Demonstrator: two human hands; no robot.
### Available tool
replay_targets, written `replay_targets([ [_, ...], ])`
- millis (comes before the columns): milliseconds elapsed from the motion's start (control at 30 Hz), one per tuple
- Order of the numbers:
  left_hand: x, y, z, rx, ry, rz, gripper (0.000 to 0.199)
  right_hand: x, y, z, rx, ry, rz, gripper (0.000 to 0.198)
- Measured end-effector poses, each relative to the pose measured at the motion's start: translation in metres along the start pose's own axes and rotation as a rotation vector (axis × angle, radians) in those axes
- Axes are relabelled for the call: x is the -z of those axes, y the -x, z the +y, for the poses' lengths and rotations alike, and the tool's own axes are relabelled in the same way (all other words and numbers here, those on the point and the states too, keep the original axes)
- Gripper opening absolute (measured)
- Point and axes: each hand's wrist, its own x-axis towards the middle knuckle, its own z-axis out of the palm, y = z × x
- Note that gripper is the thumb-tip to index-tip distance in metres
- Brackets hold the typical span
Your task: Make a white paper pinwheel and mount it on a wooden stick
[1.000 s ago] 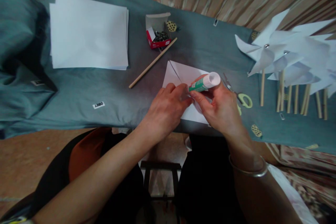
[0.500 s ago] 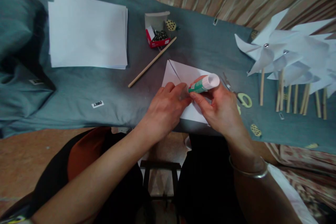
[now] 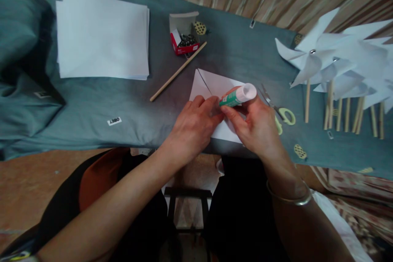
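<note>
White, smooth paper stack (image 3: 102, 35) lies well left of the slit white paper square (image 3: 216, 82). Nearer the square, on its upper left, a slim, round, pale wooden stick (image 3: 178, 71) slants toward an open red cardboard box (image 3: 186, 50) of shiny metal pieces (image 3: 188, 40). Over the square's left part, the bare left hand (image 3: 196, 122) curls its fingers; whether they pinch anything is hidden. Above the square's middle tilts a green-and-white glue stick (image 3: 236, 96), gripped by the bare right hand (image 3: 256, 119). Gluing seems the step in hand; the next move probably calls for steadied paper and light pressure. Just right of the square rest scissors with yellow-green plastic handles (image 3: 280, 111); farther right, crisp, curled white paper pinwheels (image 3: 322, 59) on wooden rods (image 3: 307, 102).
</note>
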Motion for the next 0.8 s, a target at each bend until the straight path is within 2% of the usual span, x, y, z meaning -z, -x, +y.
replay_targets([
  [367, -0.002, 0.001, -0.002, 0.001, -0.007, 0.009, 0.040, 0.003, -0.001, -0.001, -0.016, 0.065, 0.017, 0.026],
  [467, -0.002, 0.002, -0.003, -0.011, -0.006, 0.026, 0.041, 0.004, 0.000, 0.002, -0.056, 0.021, 0.008, 0.028],
  [533, -0.003, 0.003, -0.003, -0.014, 0.008, 0.044, 0.041, 0.005, 0.001, 0.006, -0.099, -0.108, 0.009, 0.027],
  [700, -0.007, 0.003, -0.006, -0.023, 0.069, 0.088, 0.038, 0.013, 0.003, 0.017, -0.177, -0.601, 0.102, 0.024],
  [800, -0.005, 0.004, -0.009, -0.030, 0.164, 0.130, 0.042, 0.018, 0.003, 0.021, -0.209, -0.731, 0.119, 0.024],
])
